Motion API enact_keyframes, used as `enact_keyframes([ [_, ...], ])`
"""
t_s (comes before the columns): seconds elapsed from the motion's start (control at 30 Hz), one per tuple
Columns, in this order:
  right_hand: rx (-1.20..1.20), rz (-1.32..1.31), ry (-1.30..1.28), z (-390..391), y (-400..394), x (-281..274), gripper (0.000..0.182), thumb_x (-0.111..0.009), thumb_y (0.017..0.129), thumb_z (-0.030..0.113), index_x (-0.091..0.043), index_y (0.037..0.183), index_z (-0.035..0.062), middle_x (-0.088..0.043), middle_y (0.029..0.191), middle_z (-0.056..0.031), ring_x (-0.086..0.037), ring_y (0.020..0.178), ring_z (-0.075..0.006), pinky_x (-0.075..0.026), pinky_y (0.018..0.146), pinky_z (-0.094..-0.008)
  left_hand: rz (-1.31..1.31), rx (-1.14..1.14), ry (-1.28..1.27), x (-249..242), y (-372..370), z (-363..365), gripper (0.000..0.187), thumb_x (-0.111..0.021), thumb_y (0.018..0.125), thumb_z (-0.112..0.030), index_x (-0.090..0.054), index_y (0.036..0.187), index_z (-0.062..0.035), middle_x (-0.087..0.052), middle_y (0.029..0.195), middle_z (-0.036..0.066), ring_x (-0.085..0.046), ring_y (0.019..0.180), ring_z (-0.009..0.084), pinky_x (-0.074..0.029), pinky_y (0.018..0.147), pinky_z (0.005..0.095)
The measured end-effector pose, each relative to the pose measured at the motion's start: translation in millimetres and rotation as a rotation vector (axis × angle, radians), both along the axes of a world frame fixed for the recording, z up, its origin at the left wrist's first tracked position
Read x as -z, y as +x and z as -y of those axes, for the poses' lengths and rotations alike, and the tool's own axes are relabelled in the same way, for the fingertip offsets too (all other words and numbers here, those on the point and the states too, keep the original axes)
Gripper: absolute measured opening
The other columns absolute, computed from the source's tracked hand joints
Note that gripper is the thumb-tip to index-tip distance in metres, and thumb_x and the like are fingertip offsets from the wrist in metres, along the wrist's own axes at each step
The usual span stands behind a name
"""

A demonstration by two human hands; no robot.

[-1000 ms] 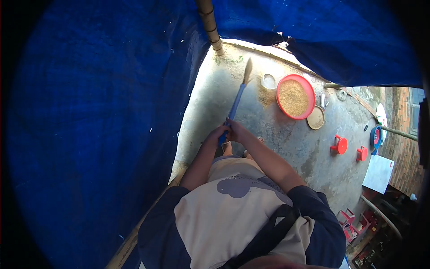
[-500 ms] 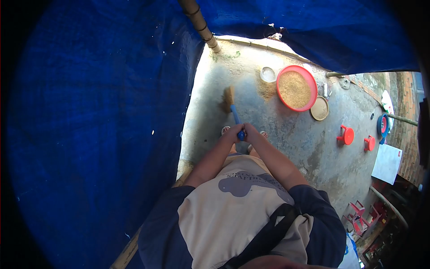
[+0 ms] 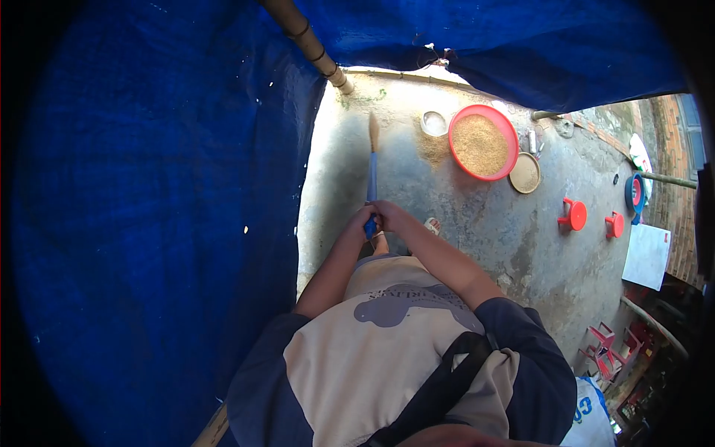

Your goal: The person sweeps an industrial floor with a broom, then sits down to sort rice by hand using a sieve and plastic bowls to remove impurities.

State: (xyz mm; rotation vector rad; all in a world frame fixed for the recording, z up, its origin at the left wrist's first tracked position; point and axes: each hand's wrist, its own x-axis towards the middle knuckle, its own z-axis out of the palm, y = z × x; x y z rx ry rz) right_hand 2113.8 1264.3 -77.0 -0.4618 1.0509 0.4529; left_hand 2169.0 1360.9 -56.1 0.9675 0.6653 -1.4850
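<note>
daylight blows out the far floor (image 3: 339, 123), and the blue tarp (image 3: 164, 216) is way dimmer. heavy fisheye, corners pure black.

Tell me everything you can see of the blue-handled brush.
The brush has a blue handle, plastic by its look, and tan bristles tapering to a tip. It points forward, left of the basin. The left hand and right hand grip it near the handle's lower end, which pokes out below them. Whether the bristles touch the floor is unclear.

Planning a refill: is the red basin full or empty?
Partly full: the basin holds tan, grainy material, its upper inside showing bare. Exact depth: cannot tell.
</note>
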Motion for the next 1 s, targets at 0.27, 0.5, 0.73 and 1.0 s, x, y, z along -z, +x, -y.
enact_keyframes([
  [0.27,0.145,-0.071,0.126,36.0,-34.7,23.9,0.018,-0.054,0.087,0.022,-0.053,0.072,0.0130,-0.040,0.047,0.0058,-0.041,0.036,-0.0080,-0.035,0.033,-0.0226,0.210,-0.035,0.181,26.2,-39.1,51.9,0.005,-0.052,0.080,-0.005,-0.048,0.082,-0.0063,-0.051,0.059,0.004,-0.053,0.046,0.0130,-0.048,0.040,0.0273],
  [0.5,0.343,-0.175,-0.001,59.3,-79.8,27.0,0.015,-0.051,0.088,0.016,-0.053,0.075,0.0088,-0.048,0.054,-0.0014,-0.049,0.040,-0.0132,-0.049,0.038,-0.0296,-0.281,0.281,-0.135,40.5,-41.3,70.3,0.004,-0.053,0.082,-0.006,-0.049,0.081,-0.0058,-0.052,0.061,0.002,-0.053,0.047,0.0076,-0.044,0.040,0.0198],
  [0.73,0.208,-0.037,0.171,31.0,-58.2,-43.5,0.013,-0.056,0.086,0.014,-0.052,0.081,0.0028,-0.055,0.070,-0.0087,-0.054,0.044,-0.0169,-0.051,0.040,-0.0252,-0.269,0.120,-0.285,-41.6,-29.0,14.6,0.007,-0.055,0.080,-0.007,-0.049,0.078,-0.0058,-0.053,0.063,0.002,-0.052,0.045,0.0073,-0.045,0.038,0.0197],
  [1.0,0.001,0.066,0.040,-14.6,-27.3,12.2,0.018,-0.064,0.081,0.019,-0.054,0.070,0.0089,-0.048,0.053,0.0017,-0.047,0.038,-0.0087,-0.042,0.033,-0.0198,0.097,0.010,0.050,5.5,-33.0,-10.9,0.005,-0.053,0.075,-0.002,-0.049,0.077,-0.0056,-0.052,0.060,0.004,-0.052,0.045,0.0101,-0.047,0.040,0.0248],
])
